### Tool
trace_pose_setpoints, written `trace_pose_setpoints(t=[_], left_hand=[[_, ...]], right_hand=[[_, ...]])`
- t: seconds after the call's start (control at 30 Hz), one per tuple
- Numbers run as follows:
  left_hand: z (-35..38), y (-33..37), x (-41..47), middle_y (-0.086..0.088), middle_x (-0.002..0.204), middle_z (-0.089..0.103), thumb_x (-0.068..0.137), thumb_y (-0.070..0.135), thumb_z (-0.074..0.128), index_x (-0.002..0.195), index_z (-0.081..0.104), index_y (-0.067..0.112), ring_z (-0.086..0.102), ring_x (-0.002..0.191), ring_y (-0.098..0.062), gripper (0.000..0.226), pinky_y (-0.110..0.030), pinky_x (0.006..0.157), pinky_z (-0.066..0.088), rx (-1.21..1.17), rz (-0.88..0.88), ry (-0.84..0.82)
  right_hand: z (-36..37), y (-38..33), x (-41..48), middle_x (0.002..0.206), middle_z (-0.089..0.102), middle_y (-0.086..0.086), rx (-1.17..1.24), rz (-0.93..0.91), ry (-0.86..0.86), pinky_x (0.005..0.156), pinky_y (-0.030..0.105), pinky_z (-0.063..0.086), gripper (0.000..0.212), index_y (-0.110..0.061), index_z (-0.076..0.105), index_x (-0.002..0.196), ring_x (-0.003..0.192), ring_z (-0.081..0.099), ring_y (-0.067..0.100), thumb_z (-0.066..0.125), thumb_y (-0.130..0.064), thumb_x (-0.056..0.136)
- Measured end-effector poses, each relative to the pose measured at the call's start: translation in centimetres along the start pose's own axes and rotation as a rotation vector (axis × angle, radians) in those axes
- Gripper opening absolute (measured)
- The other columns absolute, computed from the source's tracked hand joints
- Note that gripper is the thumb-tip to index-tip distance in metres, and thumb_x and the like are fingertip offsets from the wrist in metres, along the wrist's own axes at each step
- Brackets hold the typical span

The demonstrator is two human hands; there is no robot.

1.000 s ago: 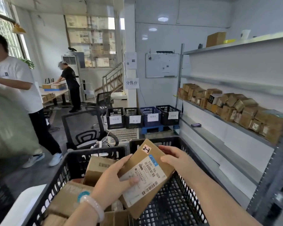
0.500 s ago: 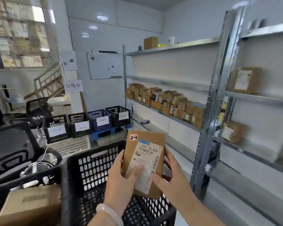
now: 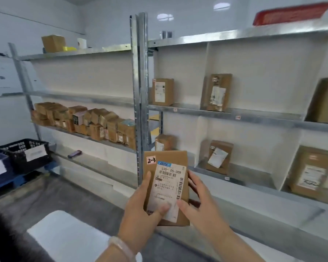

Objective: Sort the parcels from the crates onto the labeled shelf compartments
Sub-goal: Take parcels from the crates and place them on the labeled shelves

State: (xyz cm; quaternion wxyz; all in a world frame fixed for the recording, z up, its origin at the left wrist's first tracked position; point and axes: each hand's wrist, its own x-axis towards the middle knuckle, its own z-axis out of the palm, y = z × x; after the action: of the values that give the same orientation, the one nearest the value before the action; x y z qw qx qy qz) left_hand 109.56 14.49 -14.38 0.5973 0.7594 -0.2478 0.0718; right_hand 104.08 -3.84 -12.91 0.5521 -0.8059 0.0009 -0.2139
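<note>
A flat brown cardboard parcel point(image 3: 178, 159) stands upright in front of me, held by both hands. It carries a small tag reading "2-3" and a white shipping label. My left hand point(image 3: 140, 207) grips its left edge with the thumb on the label. My right hand point(image 3: 201, 203) holds its right edge. Behind it stands the metal shelf point(image 3: 235, 114) split by white dividers into compartments. Single parcels sit in them, such as one upper box point(image 3: 162, 91) and one lower box point(image 3: 219, 157). Small tags mark the shelf edges.
To the left, another shelf bay point(image 3: 80, 135) carries a row of several small brown boxes. Black and blue labelled crates point(image 3: 23, 154) stand on the floor at the far left. A small dark device point(image 3: 74, 154) lies on a low shelf. A white surface point(image 3: 64, 235) is below my hands.
The view has swung right, away from the crates and toward the divided shelf. Both hands have kept the parcel and turned it upright, lifted clear of the black crate.
</note>
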Motion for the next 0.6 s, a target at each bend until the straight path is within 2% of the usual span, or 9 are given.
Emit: trace_pose_setpoints(t=[0.07,0.13,0.2,0.33,0.47,0.6], left_hand=[[4.3,-0.3,1.7,0.030,0.128,0.057,0.076,0.020,0.084,0.127,0.026,0.076,0.056,0.115,0.009,0.096,-0.015,0.084,0.053,-0.038,0.019,-0.003],[8.4,-0.3,3.2,0.032,0.127,0.055,0.075,0.022,0.085,0.128,0.025,0.076,0.055,0.114,0.011,0.097,-0.013,0.081,0.052,-0.052,0.023,-0.014],[12.1,-0.1,4.7,0.034,0.127,0.054,0.074,0.029,0.085,0.131,0.021,0.076,0.054,0.117,0.009,0.097,-0.018,0.088,0.053,-0.046,0.022,-0.047],[18.5,0.8,7.0,0.023,0.135,0.052,0.071,0.044,0.082,0.141,0.021,0.067,0.050,0.128,-0.010,0.096,-0.044,0.101,0.050,-0.076,-0.002,-0.108],[23.7,1.2,9.0,0.029,0.134,0.045,0.065,0.063,0.071,0.140,0.015,0.070,0.045,0.129,-0.013,0.093,-0.047,0.104,0.046,-0.030,0.024,-0.139],[27.2,1.1,10.7,0.020,0.139,0.044,0.068,0.061,0.071,0.140,0.011,0.070,0.042,0.132,-0.016,0.094,-0.049,0.106,0.044,0.018,0.049,-0.189]], right_hand=[[-3.6,1.4,0.8,0.134,0.039,-0.035,-0.064,0.024,0.036,0.101,0.028,0.047,0.081,-0.068,0.025,0.133,0.127,0.038,-0.010,0.074,-0.031,0.081],[-7.1,2.9,1.4,0.135,0.039,-0.034,-0.132,0.031,0.076,0.105,0.035,0.044,0.080,-0.066,0.022,0.136,0.127,0.037,-0.009,0.072,-0.043,0.077],[-10.6,4.2,1.6,0.137,0.037,-0.036,-0.205,0.022,0.108,0.107,0.036,0.041,0.079,-0.064,0.021,0.138,0.129,0.034,-0.011,0.067,-0.052,0.075],[-16.6,6.7,2.0,0.140,0.027,-0.042,-0.426,-0.034,0.130,0.109,0.030,0.038,0.078,-0.065,0.016,0.137,0.130,0.025,-0.015,0.067,-0.046,0.081],[-20.7,9.0,2.1,0.144,0.019,-0.041,-0.551,-0.008,0.155,0.111,0.026,0.034,0.079,-0.065,0.011,0.138,0.133,0.022,-0.011,0.066,-0.048,0.083],[-23.4,10.9,2.1,0.144,0.007,-0.046,-0.632,0.006,0.171,0.113,0.021,0.022,0.080,-0.063,0.007,0.140,0.137,0.011,-0.014,0.063,-0.049,0.085]])
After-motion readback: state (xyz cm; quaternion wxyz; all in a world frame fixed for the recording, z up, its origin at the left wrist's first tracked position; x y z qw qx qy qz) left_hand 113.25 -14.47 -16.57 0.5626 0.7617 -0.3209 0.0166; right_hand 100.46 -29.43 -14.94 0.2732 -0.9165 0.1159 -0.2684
